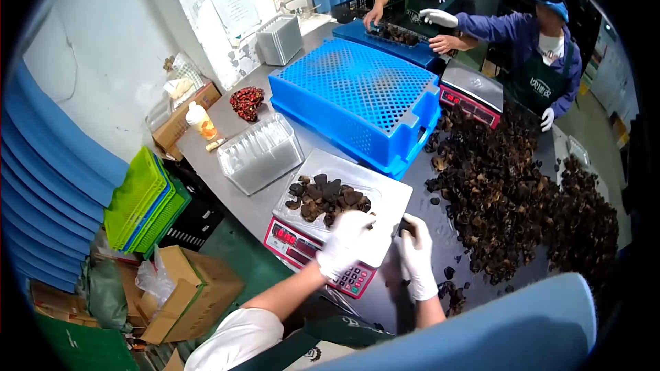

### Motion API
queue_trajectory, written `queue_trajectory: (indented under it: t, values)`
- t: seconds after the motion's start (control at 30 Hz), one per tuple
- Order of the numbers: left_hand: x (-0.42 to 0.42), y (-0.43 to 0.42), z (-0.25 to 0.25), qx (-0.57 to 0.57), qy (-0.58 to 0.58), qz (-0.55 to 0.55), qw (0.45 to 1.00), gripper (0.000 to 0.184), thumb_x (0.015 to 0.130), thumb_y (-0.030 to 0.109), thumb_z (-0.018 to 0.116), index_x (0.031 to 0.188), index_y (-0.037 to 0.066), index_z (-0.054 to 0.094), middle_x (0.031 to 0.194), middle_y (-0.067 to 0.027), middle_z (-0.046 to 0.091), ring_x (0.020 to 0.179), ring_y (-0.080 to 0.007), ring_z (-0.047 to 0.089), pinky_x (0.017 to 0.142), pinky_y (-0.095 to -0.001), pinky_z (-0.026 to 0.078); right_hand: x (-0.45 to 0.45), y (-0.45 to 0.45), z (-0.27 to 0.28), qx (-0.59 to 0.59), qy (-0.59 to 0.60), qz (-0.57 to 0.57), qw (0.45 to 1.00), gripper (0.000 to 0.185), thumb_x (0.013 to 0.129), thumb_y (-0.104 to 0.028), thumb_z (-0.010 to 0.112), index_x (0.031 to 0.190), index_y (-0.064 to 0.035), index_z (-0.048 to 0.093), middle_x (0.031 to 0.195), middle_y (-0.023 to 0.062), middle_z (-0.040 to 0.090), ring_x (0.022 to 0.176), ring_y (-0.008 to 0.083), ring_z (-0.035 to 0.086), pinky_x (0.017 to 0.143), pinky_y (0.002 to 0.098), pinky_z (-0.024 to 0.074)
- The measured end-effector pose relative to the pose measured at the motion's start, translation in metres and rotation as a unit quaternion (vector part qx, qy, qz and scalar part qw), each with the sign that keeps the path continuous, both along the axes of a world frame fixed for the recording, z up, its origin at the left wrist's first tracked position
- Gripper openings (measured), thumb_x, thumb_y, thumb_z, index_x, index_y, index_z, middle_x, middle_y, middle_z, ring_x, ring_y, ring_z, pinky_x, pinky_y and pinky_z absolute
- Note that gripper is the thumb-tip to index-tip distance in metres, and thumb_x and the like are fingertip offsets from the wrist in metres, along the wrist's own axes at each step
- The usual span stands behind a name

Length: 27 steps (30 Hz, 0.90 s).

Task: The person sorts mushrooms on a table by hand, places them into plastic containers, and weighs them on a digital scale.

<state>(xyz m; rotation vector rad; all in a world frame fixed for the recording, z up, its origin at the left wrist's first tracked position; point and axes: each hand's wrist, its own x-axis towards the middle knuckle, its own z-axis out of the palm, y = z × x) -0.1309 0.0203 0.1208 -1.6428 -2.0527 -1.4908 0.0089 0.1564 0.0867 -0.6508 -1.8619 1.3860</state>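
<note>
My left hand [347, 244], in a white glove, is over the near right part of a clear plastic tray [292, 216]. Its fingers are bent together; what they grip, if anything, is hidden. Dark, dried-looking mushroom pieces [323, 196] lie in the tray, which rests on the metal plate [388, 199] of a red digital scale [292, 244] with a lit display. Right of the plate is my gloved right hand [417, 261], its fingers curled round what looks like a dark mushroom piece [403, 225], partly hidden.
A large heap of mushroom pieces [495, 192] covers the table's right side. Behind the scale are an upturned blue crate [357, 89], stacked clear trays [261, 154], a red bundle [246, 103] and a bottle [201, 120]. Two co-workers [550, 62] stand across the table near another scale [474, 89].
</note>
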Motion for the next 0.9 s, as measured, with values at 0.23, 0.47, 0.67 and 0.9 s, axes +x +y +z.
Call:
queue_trajectory:
  t: [0.23,0.47,0.67,0.9]
  values:
    - [-0.094,-0.032,-0.039,-0.287,0.223,0.12,0.924,0.061,0.088,0.033,0.058,0.14,0.004,0.044,0.143,-0.0153,0.044,0.137,-0.0337,0.034,0.113,-0.0558,0.019,-0.088,-0.035,0.006,0.39,-0.205,0.066,0.895,0.056,0.084,-0.018,0.061,0.136,-0.0013,0.047,0.134,0.022,0.051,0.126,0.0409,0.045,0.109,0.0503,0.0304]
    - [-0.119,-0.064,0.015,-0.157,0.069,0.168,0.971,0.04,0.085,0.012,0.057,0.124,0.002,0.056,0.13,-0.0176,0.052,0.123,-0.0357,0.046,0.108,-0.0455,0.033,-0.05,-0.02,0.013,0.195,-0.095,0.013,0.976,0.047,0.084,0.0,0.061,0.13,-0.0014,0.052,0.128,0.0225,0.051,0.121,0.037,0.051,0.102,0.0425,0.0426]
    - [-0.172,-0.128,0.0,-0.001,-0.042,0.264,0.964,0.031,0.09,0.001,0.05,0.121,0.001,0.058,0.117,-0.0176,0.057,0.113,-0.0328,0.054,0.101,-0.0384,0.042,0.011,0.007,-0.001,-0.009,-0.134,-0.019,0.991,0.035,0.094,-0.002,0.051,0.128,0.0025,0.054,0.107,0.0111,0.064,0.097,0.0172,0.06,0.089,0.0306,0.0489]
    - [-0.171,-0.138,-0.013,-0.179,-0.086,0.218,0.955,0.036,0.095,0.013,0.053,0.128,-0.003,0.052,0.097,-0.0163,0.059,0.088,-0.0306,0.06,0.081,-0.0357,0.049,-0.003,-0.008,0.015,-0.19,-0.179,0.005,0.965,0.044,0.096,-0.006,0.048,0.139,0.0021,0.046,0.092,0.0095,0.067,0.063,0.0068,0.056,0.055,0.0197,0.0452]
